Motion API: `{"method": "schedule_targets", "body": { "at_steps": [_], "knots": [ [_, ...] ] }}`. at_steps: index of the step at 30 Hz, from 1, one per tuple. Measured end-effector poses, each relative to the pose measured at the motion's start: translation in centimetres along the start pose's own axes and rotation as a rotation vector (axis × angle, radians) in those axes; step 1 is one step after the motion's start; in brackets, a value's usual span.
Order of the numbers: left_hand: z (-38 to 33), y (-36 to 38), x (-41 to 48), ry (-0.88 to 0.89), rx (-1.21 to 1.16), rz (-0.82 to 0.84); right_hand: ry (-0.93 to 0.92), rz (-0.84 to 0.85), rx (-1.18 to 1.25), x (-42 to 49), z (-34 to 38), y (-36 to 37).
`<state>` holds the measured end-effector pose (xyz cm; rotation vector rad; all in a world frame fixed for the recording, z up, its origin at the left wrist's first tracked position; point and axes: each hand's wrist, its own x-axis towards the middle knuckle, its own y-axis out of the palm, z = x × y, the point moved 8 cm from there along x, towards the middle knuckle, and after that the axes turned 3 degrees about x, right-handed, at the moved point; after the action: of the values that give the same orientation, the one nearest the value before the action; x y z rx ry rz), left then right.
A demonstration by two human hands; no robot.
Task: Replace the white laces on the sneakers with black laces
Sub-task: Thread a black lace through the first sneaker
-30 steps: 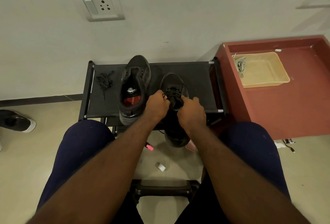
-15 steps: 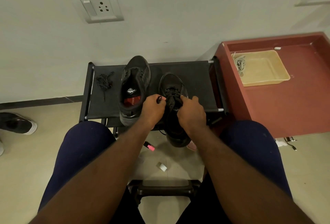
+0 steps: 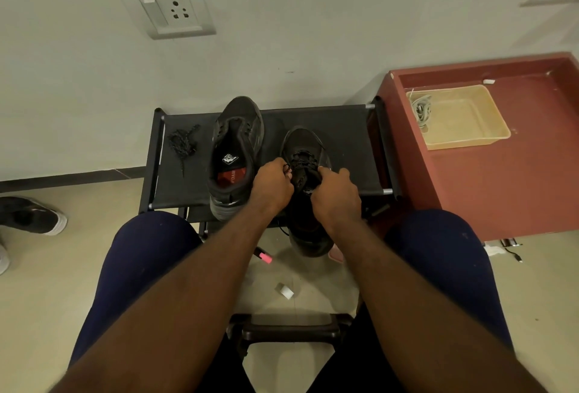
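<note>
Rack (image 3: 344,129), L to R: spare black lace (image 3: 181,145) bundled at its L end; unlaced sneaker (image 3: 235,154) mid-rack, toe to wall; left hand (image 3: 272,187) pinching black lace (image 3: 302,156) of part-laced sneaker (image 3: 308,138), which overhangs rack's front edge; right hand (image 3: 336,196) curled on that sneaker's throat.

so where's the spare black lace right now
In the head view, the loose black lace lies bundled at the left end of the black fabric rack, just left of the sneaker with the red insole and not touching it.
</note>
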<state>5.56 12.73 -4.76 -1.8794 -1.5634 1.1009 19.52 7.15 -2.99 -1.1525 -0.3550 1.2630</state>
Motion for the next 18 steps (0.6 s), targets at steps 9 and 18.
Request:
{"method": "schedule_targets", "body": {
  "at_steps": [9,18],
  "knots": [
    [1.8,0.7,-1.7,-0.206,-0.615,0.137,-0.004,-0.015,-0.014,0.0,0.0,0.0],
    [1.3,0.2,-1.6,-0.093,-0.282,-0.028,-0.024,0.004,0.006,-0.2,0.0,0.3]
  ]
}}
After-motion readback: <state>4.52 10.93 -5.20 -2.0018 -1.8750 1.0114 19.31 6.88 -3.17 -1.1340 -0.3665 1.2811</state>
